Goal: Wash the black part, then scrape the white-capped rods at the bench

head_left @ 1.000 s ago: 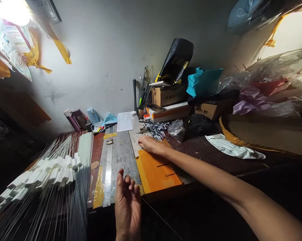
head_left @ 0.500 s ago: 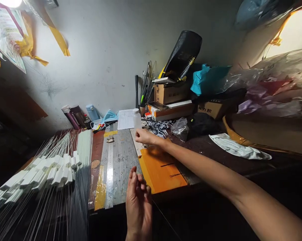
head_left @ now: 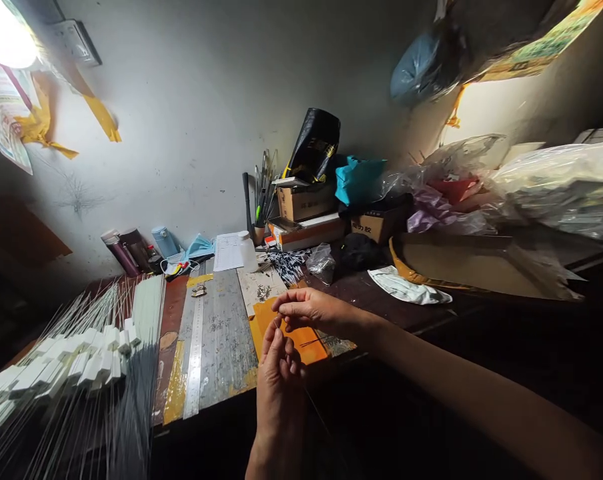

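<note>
My left hand is closed with thumb and fingertips pinched on a thin rod, whose dark length runs down to the right below the fist. My right hand meets it at the rod's upper tip, thumb and fingers pinched together. Whatever sits between the right fingertips is too small to make out. Under both hands lies an orange sheet with a few thin dark strands on it. Beyond them, a pale board carries a scatter of small dark pieces.
White blocks with many thin rods stand at left. A steel ruler lies on the grey board. Behind are a translucent bottle, black-and-white pieces, a clear bag, a white cloth and cardboard boxes.
My right hand has come back from the pale board to my left hand, and their fingertips now meet. The camera view has turned to the right.
</note>
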`<state>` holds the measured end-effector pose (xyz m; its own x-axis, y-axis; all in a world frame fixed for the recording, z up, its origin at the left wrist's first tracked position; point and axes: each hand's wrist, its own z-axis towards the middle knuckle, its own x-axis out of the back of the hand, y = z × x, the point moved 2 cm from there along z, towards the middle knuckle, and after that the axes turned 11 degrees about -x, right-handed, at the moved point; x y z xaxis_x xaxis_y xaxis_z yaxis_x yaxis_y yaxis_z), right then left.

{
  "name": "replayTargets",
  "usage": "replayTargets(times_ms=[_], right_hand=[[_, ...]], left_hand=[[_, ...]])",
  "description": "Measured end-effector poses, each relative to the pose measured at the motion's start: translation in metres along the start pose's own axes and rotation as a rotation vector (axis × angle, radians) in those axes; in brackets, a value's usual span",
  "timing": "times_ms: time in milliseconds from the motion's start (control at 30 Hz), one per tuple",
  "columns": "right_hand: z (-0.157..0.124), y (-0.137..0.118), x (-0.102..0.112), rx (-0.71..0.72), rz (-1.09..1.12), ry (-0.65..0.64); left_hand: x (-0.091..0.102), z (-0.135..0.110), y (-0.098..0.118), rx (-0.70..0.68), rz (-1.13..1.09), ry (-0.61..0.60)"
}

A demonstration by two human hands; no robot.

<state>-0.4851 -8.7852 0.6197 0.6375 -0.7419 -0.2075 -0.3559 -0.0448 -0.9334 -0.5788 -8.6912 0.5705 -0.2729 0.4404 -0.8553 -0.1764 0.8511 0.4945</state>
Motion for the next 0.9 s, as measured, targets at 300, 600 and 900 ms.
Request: replayTargets(times_ms=[300, 600, 900], right_hand=[[-0.017, -0.001, 0.008, -0.016, 0.059, 0.056], [-0.016, 0.002, 0.018, -0.034, 0.030, 0.040], [-0.011, 0.006, 0.017, -0.015, 0.077, 0.018]], left_hand=[[-0.010, -0.006, -0.015, 0.026, 0.027, -0.045], [-0.011, -0.006, -0.020, 0.085, 0.075, -0.040], [-0.010, -0.005, -0.020, 0.089, 0.099, -0.029]])
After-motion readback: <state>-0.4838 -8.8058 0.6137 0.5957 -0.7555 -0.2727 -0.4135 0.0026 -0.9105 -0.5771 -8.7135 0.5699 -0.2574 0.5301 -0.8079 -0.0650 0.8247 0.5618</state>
